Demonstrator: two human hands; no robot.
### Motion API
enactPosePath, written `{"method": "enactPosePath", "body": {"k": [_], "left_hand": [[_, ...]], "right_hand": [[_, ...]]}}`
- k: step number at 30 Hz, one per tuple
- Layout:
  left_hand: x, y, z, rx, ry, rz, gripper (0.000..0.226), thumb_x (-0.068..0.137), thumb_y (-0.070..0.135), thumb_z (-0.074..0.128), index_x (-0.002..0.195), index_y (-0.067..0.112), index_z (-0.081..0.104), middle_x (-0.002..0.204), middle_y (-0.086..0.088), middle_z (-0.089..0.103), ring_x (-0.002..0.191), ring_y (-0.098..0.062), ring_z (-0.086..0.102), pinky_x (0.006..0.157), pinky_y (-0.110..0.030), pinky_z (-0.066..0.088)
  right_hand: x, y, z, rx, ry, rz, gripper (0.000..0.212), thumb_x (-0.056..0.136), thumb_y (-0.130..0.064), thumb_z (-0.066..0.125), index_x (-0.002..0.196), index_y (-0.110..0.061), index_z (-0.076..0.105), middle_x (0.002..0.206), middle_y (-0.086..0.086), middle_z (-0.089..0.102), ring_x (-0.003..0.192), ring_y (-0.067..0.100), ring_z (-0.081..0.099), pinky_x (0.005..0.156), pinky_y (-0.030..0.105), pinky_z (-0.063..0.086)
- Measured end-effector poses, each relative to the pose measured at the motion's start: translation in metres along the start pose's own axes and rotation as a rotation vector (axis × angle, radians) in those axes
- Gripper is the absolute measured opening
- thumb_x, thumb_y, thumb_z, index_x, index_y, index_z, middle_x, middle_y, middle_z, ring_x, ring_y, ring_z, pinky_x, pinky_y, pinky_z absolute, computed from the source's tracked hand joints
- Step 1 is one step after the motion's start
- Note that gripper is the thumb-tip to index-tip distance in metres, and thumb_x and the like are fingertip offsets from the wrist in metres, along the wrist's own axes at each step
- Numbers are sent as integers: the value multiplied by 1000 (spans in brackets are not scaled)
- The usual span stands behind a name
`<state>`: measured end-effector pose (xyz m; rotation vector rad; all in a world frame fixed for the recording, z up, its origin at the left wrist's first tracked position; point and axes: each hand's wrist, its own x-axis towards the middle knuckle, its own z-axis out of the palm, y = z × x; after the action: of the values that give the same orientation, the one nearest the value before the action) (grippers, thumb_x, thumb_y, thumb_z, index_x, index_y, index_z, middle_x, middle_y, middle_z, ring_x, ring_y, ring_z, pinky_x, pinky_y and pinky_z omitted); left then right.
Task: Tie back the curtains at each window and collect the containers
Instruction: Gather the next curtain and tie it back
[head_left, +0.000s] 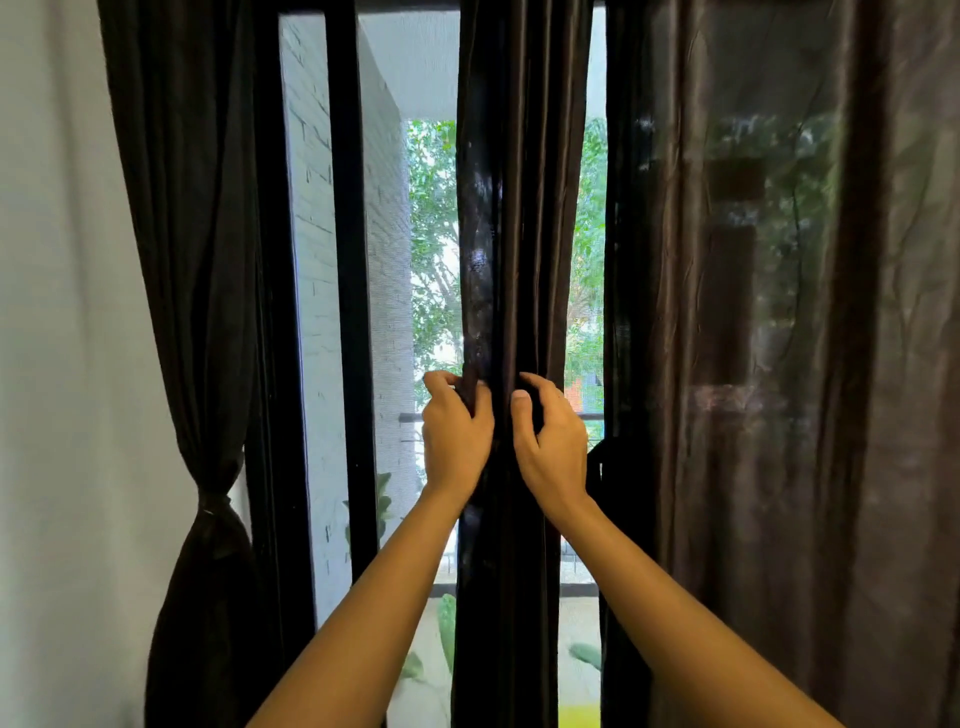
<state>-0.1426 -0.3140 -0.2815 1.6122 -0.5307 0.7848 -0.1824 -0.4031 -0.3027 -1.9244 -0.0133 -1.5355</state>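
We face a tall black-framed window (347, 260) with a gathered dark brown curtain panel (519, 208) hanging down its middle, its satin folds bunched into a narrow column with daylight on both sides. Our left hand (456, 436) pinches the panel's left edge, fingers curled around the cloth. Our right hand (550, 441) cups the right side, fingers bent and loosely spread against the folds. At far left another dark curtain (192, 260) hangs cinched by a tie-back (213, 504) beside the white wall (62, 312). A sheer brown curtain (789, 364) covers the right.
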Motion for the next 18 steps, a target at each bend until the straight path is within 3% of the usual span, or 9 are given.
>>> {"method": "enactPosePath", "body": {"k": [4,6,8,10,14,18], "left_hand": [[-7,1,-3,-58,17,76,31,94,22,53,119,18,35,81,-6,61,62,-17,58,51,-27,44],[-6,0,-3,-39,19,127,30,94,20,52,123,20,45,96,-3,63,82,-17,61,67,-29,49],[-7,2,-4,-46,15,153,23,94,18,51,117,18,56,97,1,65,87,-16,61,73,-28,49],[-10,6,-5,-74,6,170,21,93,18,52,113,19,61,94,3,66,83,-16,62,73,-27,50],[-12,15,-6,-67,-18,108,26,89,22,59,113,19,65,103,-1,58,87,-14,59,78,-21,48],[-9,28,-8,-3,-20,71,37,79,45,69,100,14,66,103,1,45,86,-11,53,73,-24,47]], "right_hand": [[3,-8,1,-51,-3,8,47,89,-45,59,124,-14,59,119,-1,62,107,11,57,84,22,44],[5,-11,1,-77,29,-12,34,89,-35,62,116,-14,64,104,0,65,95,13,60,75,25,47],[6,-12,1,-97,42,-41,21,88,-20,59,106,-15,68,90,0,63,84,18,60,65,27,44],[6,-9,1,-132,15,-49,28,86,-13,56,111,-15,67,93,2,62,87,22,59,66,27,42],[4,-1,3,-173,-47,-63,49,81,-7,49,129,-15,56,114,8,59,99,26,54,82,34,47],[4,1,0,-158,-59,-53,47,82,-1,52,128,-12,56,112,10,58,99,30,54,81,33,44]]}}
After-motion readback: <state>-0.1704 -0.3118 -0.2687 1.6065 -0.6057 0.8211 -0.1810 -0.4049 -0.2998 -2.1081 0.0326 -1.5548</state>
